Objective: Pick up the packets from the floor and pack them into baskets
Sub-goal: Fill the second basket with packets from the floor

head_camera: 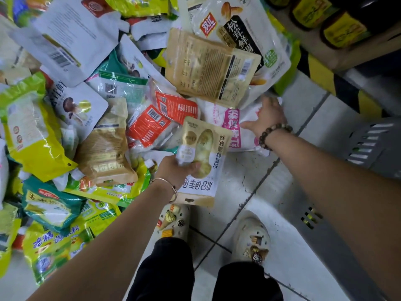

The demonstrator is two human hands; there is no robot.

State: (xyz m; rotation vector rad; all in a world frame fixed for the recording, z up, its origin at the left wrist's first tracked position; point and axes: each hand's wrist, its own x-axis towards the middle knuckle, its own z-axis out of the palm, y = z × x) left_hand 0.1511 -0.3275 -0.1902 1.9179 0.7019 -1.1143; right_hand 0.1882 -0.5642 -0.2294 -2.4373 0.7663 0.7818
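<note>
A big heap of food packets (104, 88) covers the floor ahead and to my left. My left hand (175, 170) grips a beige and white mushroom packet (200, 157), lifted just off the pile's front edge. My right hand (265, 118) reaches further forward and rests on a white and pink packet (230, 124) at the heap's right edge; its fingertips are hidden against the packets. Above that lies a tan packet (211, 68) and a large white mushroom packet (236, 29). A grey basket (373, 146) stands at the right edge, partly behind my right forearm.
Grey floor tiles (245, 185) lie bare around my two pale clogs (251, 242). At the top right a shelf base with yellow and black stripes (321, 77) carries dark bottles with yellow labels (342, 29). Green and yellow packets (52, 244) crowd the lower left.
</note>
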